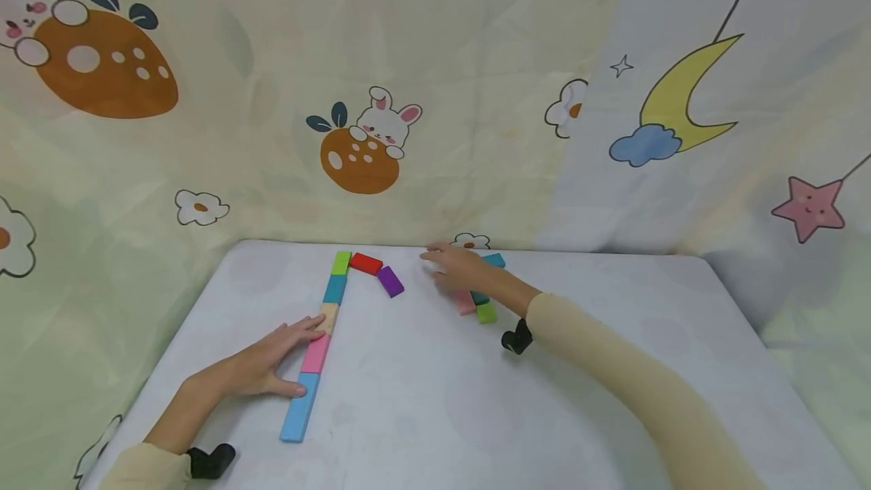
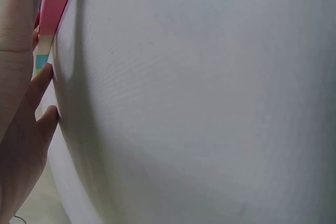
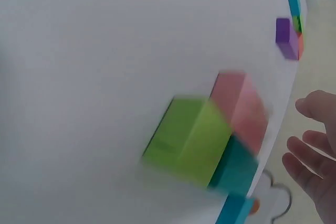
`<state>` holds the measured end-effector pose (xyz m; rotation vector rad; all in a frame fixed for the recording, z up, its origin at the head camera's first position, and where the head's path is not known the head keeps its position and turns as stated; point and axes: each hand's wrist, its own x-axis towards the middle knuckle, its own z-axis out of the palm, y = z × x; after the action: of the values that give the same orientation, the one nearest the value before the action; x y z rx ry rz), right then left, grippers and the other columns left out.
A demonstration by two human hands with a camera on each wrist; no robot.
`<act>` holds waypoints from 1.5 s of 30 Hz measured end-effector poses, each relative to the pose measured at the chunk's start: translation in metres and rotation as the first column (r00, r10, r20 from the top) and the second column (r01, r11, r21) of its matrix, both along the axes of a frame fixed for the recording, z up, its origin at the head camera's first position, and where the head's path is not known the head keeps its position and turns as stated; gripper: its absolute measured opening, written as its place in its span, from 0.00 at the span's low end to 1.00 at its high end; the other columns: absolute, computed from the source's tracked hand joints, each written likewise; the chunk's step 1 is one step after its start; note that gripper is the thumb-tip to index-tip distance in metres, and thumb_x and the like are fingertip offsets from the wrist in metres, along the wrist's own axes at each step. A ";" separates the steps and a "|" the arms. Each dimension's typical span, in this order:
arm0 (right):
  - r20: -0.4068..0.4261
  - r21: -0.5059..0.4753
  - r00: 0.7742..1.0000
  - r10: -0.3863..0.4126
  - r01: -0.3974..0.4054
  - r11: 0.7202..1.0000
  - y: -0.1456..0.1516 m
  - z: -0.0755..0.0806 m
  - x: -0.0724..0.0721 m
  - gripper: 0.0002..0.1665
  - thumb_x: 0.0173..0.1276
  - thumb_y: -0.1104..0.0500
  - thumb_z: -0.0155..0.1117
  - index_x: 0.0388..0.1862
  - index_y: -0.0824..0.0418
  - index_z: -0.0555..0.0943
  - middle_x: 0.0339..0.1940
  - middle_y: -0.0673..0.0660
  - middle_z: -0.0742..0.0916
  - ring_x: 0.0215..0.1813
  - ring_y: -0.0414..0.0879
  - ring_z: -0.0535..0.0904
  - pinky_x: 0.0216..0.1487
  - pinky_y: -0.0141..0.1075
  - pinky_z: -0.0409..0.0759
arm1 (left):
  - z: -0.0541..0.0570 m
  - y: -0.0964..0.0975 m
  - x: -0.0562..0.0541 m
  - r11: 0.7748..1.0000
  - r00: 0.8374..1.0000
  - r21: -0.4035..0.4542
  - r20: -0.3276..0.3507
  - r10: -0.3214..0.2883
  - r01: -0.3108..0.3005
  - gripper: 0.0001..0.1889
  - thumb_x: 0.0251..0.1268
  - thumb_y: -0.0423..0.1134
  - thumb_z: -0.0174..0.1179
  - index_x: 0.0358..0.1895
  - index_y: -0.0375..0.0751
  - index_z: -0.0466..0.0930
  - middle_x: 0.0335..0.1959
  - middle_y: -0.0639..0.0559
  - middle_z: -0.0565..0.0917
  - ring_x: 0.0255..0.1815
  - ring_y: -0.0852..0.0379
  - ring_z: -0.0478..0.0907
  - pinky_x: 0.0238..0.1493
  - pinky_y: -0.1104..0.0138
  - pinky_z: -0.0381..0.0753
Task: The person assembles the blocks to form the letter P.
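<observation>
In the head view, your left hand (image 1: 261,361) sits toward 8 o'clock on the white worktop (image 1: 422,414), grasping nothing: its fingers stretch out onto the beige block (image 1: 330,314) and its thumb tip lies at the light blue block (image 1: 299,408). Those belong to a straight row pointing nearly to 12 o'clock, running light blue, pink block (image 1: 315,354), beige, teal block (image 1: 335,289) and green block (image 1: 341,262). At 3 o'clock from the green end you have a red block (image 1: 366,263), with a purple block (image 1: 391,281) slanted at its 4 o'clock. Your right hand (image 1: 464,267), toward 5 o'clock, is released, reaching across a small cluster it partly hides: a salmon block (image 1: 466,302) at its 6 o'clock, a dark teal block (image 1: 480,298) and a lime block (image 1: 486,313) at its 5 o'clock, and a bright blue block (image 1: 495,259) near its 3 o'clock. In the left wrist view, you see that hand along the 9 o'clock edge, fingers apart, and part of the row at 10 o'clock. In the right wrist view, your hand shows between 3 and 4 o'clock, fingers loosely bent around nothing, apart from the cluster. There the lime block is blurred, with salmon at its 2 o'clock, dark teal at its 4 and bright blue at its 5; the purple block stands out toward 2 o'clock.
</observation>
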<state>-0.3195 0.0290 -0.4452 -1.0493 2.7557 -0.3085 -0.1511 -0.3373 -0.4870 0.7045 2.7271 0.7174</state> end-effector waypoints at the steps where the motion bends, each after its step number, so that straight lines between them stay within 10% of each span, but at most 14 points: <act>1: -0.027 -0.004 0.999 0.019 -0.019 1.000 0.008 -0.001 -0.002 0.26 0.72 0.56 0.58 0.68 0.57 0.73 0.70 0.59 0.74 0.71 0.53 0.70 0.68 0.46 0.75 | 0.000 0.000 0.000 1.000 1.000 0.002 0.001 -0.001 0.001 0.46 0.47 0.65 0.69 0.71 0.59 0.62 0.79 0.53 0.56 0.78 0.44 0.52 0.66 0.89 0.29; 12: -0.025 0.099 0.999 0.020 -0.017 0.995 0.080 -0.017 -0.008 0.24 0.68 0.70 0.57 0.63 0.59 0.78 0.66 0.67 0.76 0.69 0.61 0.71 0.68 0.51 0.73 | -0.001 -0.001 0.001 0.999 1.000 -0.031 -0.020 -0.007 0.007 0.44 0.47 0.66 0.67 0.70 0.60 0.63 0.78 0.51 0.57 0.78 0.42 0.55 0.70 0.41 0.50; 16: 0.028 0.103 1.000 0.003 -0.006 0.995 0.091 -0.016 -0.011 0.29 0.68 0.70 0.57 0.68 0.58 0.73 0.64 0.68 0.75 0.65 0.60 0.72 0.67 0.50 0.74 | -0.001 -0.001 0.002 1.000 1.000 -0.031 -0.022 -0.005 0.005 0.44 0.47 0.66 0.68 0.70 0.61 0.63 0.78 0.51 0.57 0.77 0.42 0.55 0.71 0.43 0.50; 23: 0.134 0.167 0.991 -0.025 0.002 0.986 0.102 -0.005 -0.015 0.42 0.62 0.67 0.66 0.74 0.61 0.62 0.70 0.68 0.69 0.67 0.59 0.67 0.69 0.51 0.72 | -0.004 -0.003 0.000 1.000 1.000 -0.008 0.002 0.002 -0.002 0.46 0.46 0.66 0.68 0.71 0.61 0.62 0.79 0.54 0.55 0.78 0.45 0.52 0.69 0.86 0.31; 34: 0.052 0.035 0.997 -0.051 0.049 0.998 0.103 0.007 -0.009 0.42 0.60 0.61 0.71 0.71 0.68 0.64 0.68 0.65 0.72 0.61 0.55 0.75 0.62 0.48 0.78 | -0.002 -0.001 -0.002 0.999 1.000 -0.035 0.005 0.002 -0.002 0.45 0.45 0.67 0.68 0.70 0.61 0.62 0.79 0.54 0.56 0.78 0.45 0.53 0.77 0.65 0.42; 45: 0.062 -0.026 0.983 0.171 -0.169 0.985 0.012 -0.009 0.067 0.42 0.63 0.48 0.68 0.71 0.64 0.67 0.61 0.57 0.77 0.51 0.42 0.76 0.56 0.32 0.81 | 0.000 0.000 -0.002 0.999 1.000 -0.039 -0.007 -0.008 0.008 0.45 0.47 0.66 0.67 0.70 0.59 0.62 0.79 0.51 0.56 0.78 0.42 0.53 0.72 0.42 0.50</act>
<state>-0.2525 0.0405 -0.4539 -1.2479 2.5905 -0.3400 -0.1531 -0.3377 -0.4865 0.7103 2.7351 0.6594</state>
